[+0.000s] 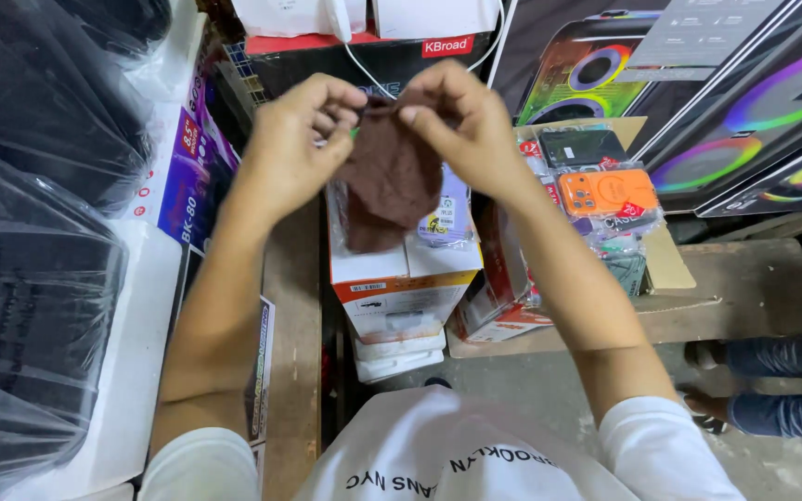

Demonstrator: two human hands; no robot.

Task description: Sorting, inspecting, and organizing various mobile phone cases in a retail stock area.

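My left hand [294, 139] is closed in a pinch, thumb and fingertips clamped on the upper left edge of a small brown cloth [390, 181]. My right hand [461, 121] pinches the upper right edge the same way, fingers curled in, so the cloth hangs down between both hands, limp and slightly bunched at the top.

Right under the cloth stands a stack of white boxes [399, 297], the top one with an orange stripe. Just behind the cloth, partly covered by it, a small lilac packet [452, 218] lies on that stack. To the right of the cloth sits an orange phone case [607, 190] in clear wrap among other packets, on a flat sheet of cardboard [670, 264]. Above the cloth is a black box with a red edge [345, 56]. Far left of the cloth are dark things under clear plastic [30, 278].
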